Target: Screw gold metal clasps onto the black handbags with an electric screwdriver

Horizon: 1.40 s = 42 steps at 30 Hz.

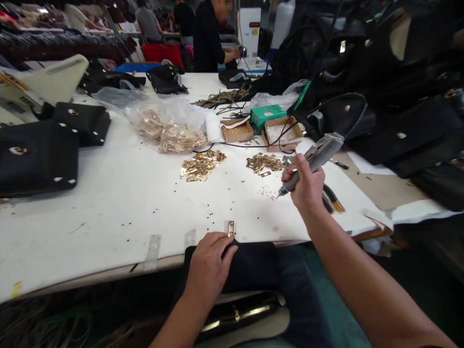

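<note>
At the table's front edge, my left hand pinches the edge of a black leather piece, where a small gold metal plate sticks up at its fingertips. The black piece hangs over my lap. To the right, my right hand is wrapped round a grey powered screwdriver, its tip pointing down and left over tiny screws on the white table. Two piles of gold plates, one at centre and one further right, lie beyond my hands.
Clear bags of gold parts, a cardboard box of small parts and a green box stand behind the piles. Black bags lie left, more are heaped right. Yellow-handled pliers rest by my right wrist. A person works opposite.
</note>
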Available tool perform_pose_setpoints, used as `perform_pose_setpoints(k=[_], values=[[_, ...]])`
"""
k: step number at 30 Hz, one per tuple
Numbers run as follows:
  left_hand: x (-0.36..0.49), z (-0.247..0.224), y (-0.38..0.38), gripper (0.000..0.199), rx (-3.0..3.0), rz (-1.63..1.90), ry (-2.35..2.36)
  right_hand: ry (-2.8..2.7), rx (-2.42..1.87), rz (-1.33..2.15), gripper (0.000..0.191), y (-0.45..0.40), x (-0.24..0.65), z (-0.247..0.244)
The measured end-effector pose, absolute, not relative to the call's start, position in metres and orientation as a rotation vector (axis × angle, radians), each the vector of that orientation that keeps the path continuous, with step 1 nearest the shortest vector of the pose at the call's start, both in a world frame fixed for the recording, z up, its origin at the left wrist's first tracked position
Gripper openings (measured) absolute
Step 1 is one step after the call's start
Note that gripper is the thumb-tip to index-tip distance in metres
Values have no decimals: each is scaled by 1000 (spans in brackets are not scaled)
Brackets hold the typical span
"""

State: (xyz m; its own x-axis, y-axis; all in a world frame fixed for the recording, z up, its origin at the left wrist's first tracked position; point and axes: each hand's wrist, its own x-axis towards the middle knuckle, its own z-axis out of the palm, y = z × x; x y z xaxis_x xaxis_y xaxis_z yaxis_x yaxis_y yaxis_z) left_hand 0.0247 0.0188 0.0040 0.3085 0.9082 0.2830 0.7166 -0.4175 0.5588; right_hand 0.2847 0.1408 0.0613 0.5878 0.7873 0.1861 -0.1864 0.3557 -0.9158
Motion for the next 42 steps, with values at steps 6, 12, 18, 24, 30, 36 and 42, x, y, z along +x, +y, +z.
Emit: perform_pose_setpoints(k=[6,12,18,24,30,36,42], values=[[29,2,11,10,2220,849,1472,-682,-1046,681,43,149,274,52],[27,6,17,11,2282,876,1357,-703,-1069,691,43,161,258,43],[26,8,16,12,2293,840,1335,-755,-1104,665,43,172,252,34],[25,8,16,14,2297,824,1331,-813,-1151,635,43,171,256,31],[25,7,17,15,2299,842,1326,-836,-1192,623,41,171,259,28],[25,6,17,16,2283,881,1307,-814,-1166,627,41,172,258,31],[27,7,20,11,2187,906,1321,-749,-1079,805,42,150,244,58]])
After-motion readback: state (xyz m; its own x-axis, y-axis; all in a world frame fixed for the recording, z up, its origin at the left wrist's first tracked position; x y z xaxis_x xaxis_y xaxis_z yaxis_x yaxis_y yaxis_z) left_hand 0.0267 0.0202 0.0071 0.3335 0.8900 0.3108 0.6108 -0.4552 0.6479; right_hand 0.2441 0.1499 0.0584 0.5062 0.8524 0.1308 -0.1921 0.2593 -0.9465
